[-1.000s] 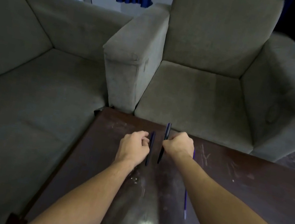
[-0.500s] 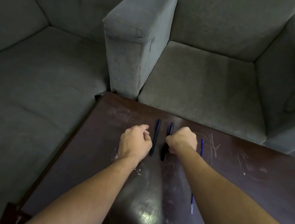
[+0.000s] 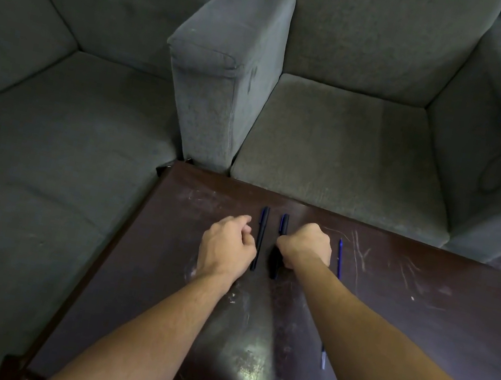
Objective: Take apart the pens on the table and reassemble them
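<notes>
Head view: near the table's (image 3: 420,320) far edge, left hand (image 3: 227,247) curled beside one pen (image 3: 259,238); right hand (image 3: 305,248) seemingly pinching another pen (image 3: 282,229). Light, stiff, slick; grip mid-barrel.

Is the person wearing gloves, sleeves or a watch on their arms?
No. The left hand and right hand are bare, with no gloves, rings or watch showing. Both forearms are bare too, with no sleeves as far as the picture shows.
</notes>
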